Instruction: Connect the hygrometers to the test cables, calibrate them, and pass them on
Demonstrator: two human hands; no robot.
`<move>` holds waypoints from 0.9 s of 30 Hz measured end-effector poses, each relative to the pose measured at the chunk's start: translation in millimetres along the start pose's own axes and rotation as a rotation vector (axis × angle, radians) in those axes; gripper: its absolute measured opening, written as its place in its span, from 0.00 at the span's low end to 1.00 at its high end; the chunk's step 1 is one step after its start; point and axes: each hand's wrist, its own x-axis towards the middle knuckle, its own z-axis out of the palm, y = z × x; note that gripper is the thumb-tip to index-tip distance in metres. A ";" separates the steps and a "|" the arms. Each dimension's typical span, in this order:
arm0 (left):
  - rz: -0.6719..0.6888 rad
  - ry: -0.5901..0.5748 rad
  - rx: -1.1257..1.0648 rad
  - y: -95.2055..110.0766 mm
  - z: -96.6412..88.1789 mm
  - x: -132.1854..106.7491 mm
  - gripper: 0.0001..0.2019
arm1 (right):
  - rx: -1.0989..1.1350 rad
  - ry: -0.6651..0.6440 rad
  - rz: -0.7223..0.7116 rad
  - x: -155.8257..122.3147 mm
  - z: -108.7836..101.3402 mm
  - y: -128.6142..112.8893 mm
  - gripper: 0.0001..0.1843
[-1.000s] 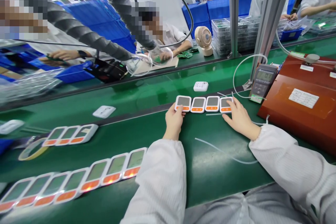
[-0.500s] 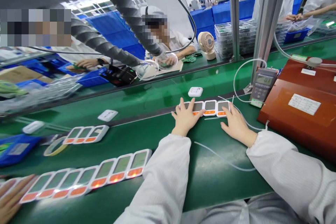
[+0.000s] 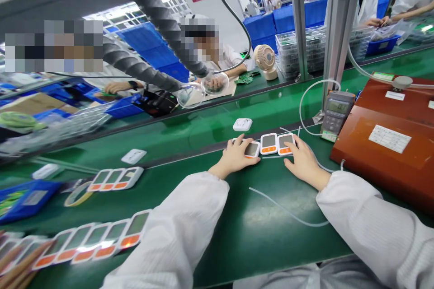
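Note:
Three white monitors with grey screens and orange button strips show in a short row on the green bench. My left hand (image 3: 234,157) spans the leftmost visible monitor (image 3: 252,148), thumb at its near edge and fingers over the far side; part of the row is hidden beneath it. The middle monitor (image 3: 269,143) lies untouched, with a gap to its left. My right hand (image 3: 303,162) is spread at the rightmost monitor (image 3: 285,140), a fingertip on its face and the thumb apart, off its near edge.
A white square piece (image 3: 242,124) lies behind the row. A thin clear tube (image 3: 288,210) curves across the bench. At right stand a grey pressure meter (image 3: 335,110) and an orange-brown box (image 3: 379,140). More monitors (image 3: 113,237) line the left, where another person's hand (image 3: 25,264) reaches in.
My left hand has moved left with the monitor under it, opening a gap to the middle one. My right hand stays nearly in place. My left sleeve now covers more of the near row.

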 end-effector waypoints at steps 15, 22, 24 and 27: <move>-0.131 0.399 -0.095 26.3 -24.1 88.8 0.39 | 0.070 0.032 0.031 6.0 5.0 -5.2 0.32; -0.215 0.215 -0.112 47.1 -23.6 161.5 0.42 | 0.087 0.038 0.026 5.9 4.4 -6.9 0.30; -0.283 0.218 -0.133 39.2 -29.0 176.9 0.43 | 0.091 0.044 0.028 6.3 4.4 -7.0 0.29; -0.354 0.296 -0.152 22.8 -31.2 190.7 0.45 | 0.099 0.048 0.032 6.6 4.1 -7.6 0.29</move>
